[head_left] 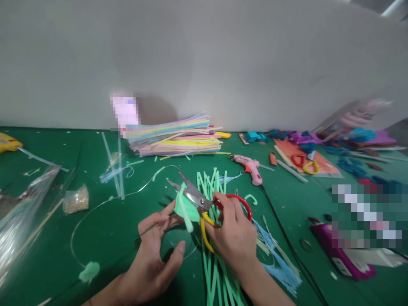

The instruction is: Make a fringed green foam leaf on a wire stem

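Observation:
My right hand (234,227) grips a pair of scissors (199,199) with one red and one yellow handle. Its blades are parted and point up and left, lying across a light green fuzzy piece (190,212) that looks made of pipe cleaner. My left hand (159,246) holds this piece at its left side with the fingers, while the thumb stands apart below. A thin dark stem runs from the left fingers toward the lower left. Beneath the right hand lies a bundle of light green pipe cleaners (215,272). Whether the blades touch the piece, I cannot tell.
A stack of pastel pipe cleaners (175,138) lies at the back against the wall. Right of centre rests a pink glue gun (248,165) with a black cord. A thin wire (92,208) with a green fuzzy blob (89,272) curves at left, beside a small plastic bag (75,199).

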`<state>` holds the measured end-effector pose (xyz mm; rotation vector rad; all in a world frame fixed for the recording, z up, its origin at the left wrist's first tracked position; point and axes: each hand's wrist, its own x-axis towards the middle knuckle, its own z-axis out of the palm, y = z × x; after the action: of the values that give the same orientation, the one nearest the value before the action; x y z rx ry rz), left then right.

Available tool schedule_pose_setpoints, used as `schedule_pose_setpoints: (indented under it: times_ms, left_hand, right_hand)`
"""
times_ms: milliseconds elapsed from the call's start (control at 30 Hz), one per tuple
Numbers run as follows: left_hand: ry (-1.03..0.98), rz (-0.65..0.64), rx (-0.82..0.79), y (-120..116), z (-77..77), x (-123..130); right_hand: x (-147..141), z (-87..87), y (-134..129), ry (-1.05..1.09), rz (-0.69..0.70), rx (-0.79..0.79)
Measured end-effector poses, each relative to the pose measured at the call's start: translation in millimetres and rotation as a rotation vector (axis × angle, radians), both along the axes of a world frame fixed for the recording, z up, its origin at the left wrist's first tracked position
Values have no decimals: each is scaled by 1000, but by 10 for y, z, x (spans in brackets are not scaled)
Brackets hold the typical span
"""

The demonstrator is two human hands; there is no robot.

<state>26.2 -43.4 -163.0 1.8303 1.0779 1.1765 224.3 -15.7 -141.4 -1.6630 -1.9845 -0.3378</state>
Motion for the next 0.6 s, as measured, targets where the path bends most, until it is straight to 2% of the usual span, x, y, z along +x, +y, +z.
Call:
schedule_pose_setpoints:
  times_ms: [233, 600]
  left_hand:
    - [30, 21, -72, -7, -129, -56]
    - [-140, 15, -216, 27, -102, 29]
  right_hand:
    - [30, -47, 32, -3, 53, 21]
    - [74, -60, 180, -158, 94, 139]
